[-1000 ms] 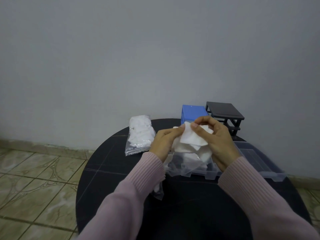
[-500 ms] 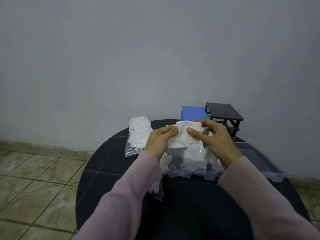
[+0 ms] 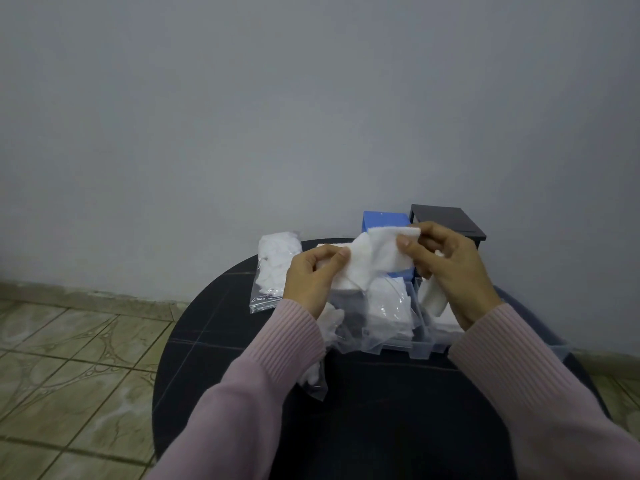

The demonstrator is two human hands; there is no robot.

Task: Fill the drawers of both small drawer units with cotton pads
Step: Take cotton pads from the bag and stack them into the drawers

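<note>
Far left on the round dark desk point(image 3: 214, 341) lies a sealed clear bag of cotton pads point(image 3: 275, 268), untouched, near the back edge. Next, the left hand point(image 3: 311, 278) pinches the left end of a white cotton pad point(image 3: 375, 258) between thumb and fingers, so that grip is grasping the pad. Under the hands sits an opened plastic bag point(image 3: 381, 317) with more pads showing through, slumped against the clear drawers point(image 3: 420, 344) pulled out onto the desk; how full those are is hard to tell behind the bag. The right hand point(image 3: 446, 268) pinches the pad's other end with thumb and forefinger, while its lower fingers also curl round what looks like a small folded wad of pads point(image 3: 433, 299). The pad is held in the air between both hands, above the bag and drawers. Behind, the blue drawer unit point(image 3: 384, 220) and, just beside it to the right, the black drawer unit point(image 3: 446, 220) stand at the desk's back edge. Step in hand, as I read it: separating or straightening one pad before loading. Next move likely calls for lowering it flat into a clear drawer, one hand letting go, without snagging the loose bag.
</note>
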